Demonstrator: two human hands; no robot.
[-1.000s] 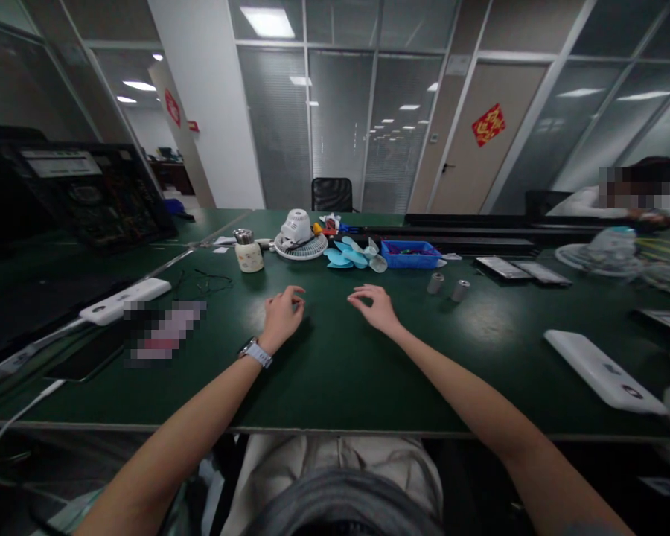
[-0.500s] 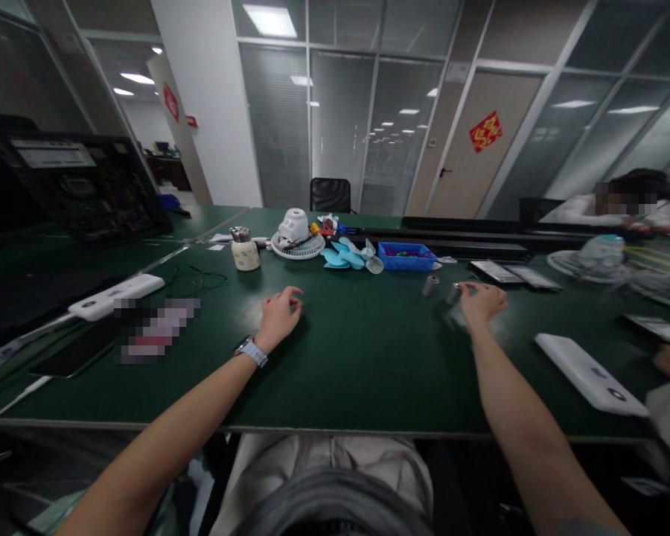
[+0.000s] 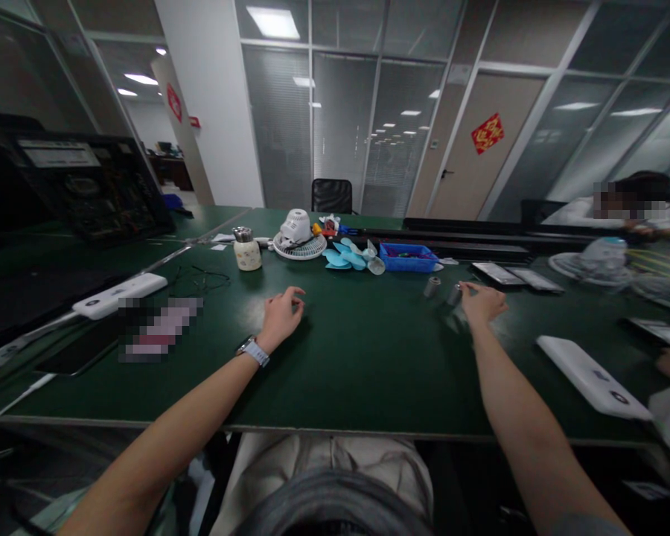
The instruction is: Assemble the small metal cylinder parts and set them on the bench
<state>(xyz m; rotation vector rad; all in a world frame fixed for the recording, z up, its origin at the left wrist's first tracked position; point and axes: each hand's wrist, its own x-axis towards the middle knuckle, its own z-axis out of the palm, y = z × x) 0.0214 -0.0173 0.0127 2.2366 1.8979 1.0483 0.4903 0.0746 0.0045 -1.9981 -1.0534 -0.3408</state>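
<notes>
On the right part of the green table, my right hand (image 3: 483,302) has its fingertips closed on a small grey metal cylinder (image 3: 454,293), which stands upright on the tabletop. A second metal cylinder (image 3: 432,287) of similar look stands just left of it, apart from the hand. My left hand (image 3: 282,318), with a watch on its wrist, hovers low over or rests on the table left of centre; I cannot tell which. Its fingers are loosely bent and apart, with nothing between them.
Along the back sit a cream flask (image 3: 248,251), white fan parts (image 3: 300,240), blue fan blades (image 3: 346,257) and a blue tray (image 3: 407,258) of small parts. White power banks (image 3: 592,376) lie at both sides, a phone (image 3: 78,353) at left. Other people sit at the right.
The view has shifted very slightly. Both hands and the cylinders keep their places on the table.
</notes>
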